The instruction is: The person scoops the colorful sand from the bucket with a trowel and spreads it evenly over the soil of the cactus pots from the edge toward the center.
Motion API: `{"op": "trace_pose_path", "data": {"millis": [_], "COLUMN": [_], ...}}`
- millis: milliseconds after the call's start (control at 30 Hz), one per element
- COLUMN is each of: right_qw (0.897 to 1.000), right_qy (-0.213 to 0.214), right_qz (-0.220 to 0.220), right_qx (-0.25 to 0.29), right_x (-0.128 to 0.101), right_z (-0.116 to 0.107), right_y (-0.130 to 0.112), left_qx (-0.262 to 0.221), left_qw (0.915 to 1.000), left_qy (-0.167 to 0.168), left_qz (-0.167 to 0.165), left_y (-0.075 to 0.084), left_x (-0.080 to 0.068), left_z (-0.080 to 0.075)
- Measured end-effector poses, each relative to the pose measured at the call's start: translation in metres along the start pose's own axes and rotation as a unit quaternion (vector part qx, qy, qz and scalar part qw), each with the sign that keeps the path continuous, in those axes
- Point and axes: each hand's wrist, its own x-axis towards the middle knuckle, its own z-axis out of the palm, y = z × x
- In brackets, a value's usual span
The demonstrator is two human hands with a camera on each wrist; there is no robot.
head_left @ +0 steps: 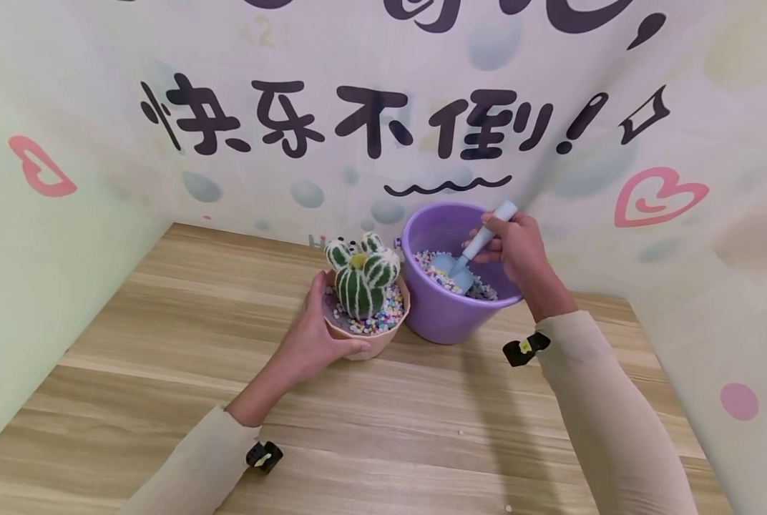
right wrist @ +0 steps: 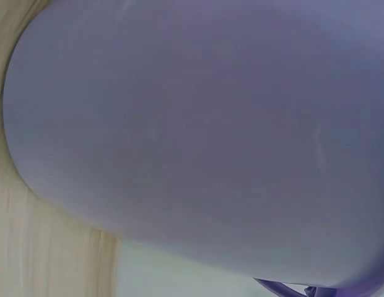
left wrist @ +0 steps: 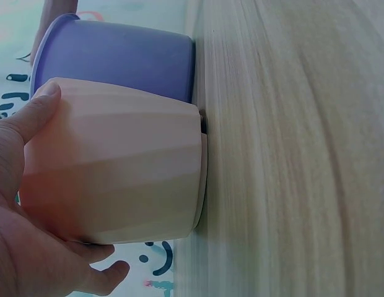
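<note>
My left hand (head_left: 313,332) holds a peach-coloured flowerpot (left wrist: 117,164) by its side, thumb at the front near the rim. In the pot a green and white cactus (head_left: 358,286) stands among small multicoloured pebbles (head_left: 386,315). Just to the right is a purple bucket (head_left: 444,315) with more such pebbles in it. My right hand (head_left: 519,247), over the bucket's right rim, grips the handle of a light blue toy shovel (head_left: 486,232). The shovel's blade rests in the pebbles inside the bucket. In the right wrist view the bucket's outer wall fills most of the picture, and the hand is hidden.
Pot and bucket stand side by side on a wood-grain table (head_left: 383,429), close to a printed wall cloth (head_left: 332,164) at the back. Two stray white pebbles lie near the table's front right. Side walls border the table left and right.
</note>
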Motion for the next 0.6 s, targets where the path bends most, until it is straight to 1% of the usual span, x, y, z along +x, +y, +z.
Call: {"op": "trace_pose_path", "data": {"millis": [167,400,600], "right_qw": [1.000,0.999,0.996], "right_qy": [0.001,0.018,0.037], "right_qz": [0.020,0.028,0.035], "right_qx": [0.011,0.033,0.080], "right_x": [0.0024,0.0035,0.0029], "right_z": [-0.0015,-0.0021,-0.0050], "right_y": [0.0017,0.0016,-0.0013], "left_qx": [-0.001,0.001,0.005], "left_qw": [1.0000,1.0000,1.0000], "left_qy": [-0.002,-0.001,-0.001], "left_qz": [-0.002,-0.002,-0.008], "left_y": [-0.0001,0.0004,0.0008], "left_x": [0.0000,-0.0004,-0.0006], "left_z": [0.0000,-0.0006,-0.0007]}}
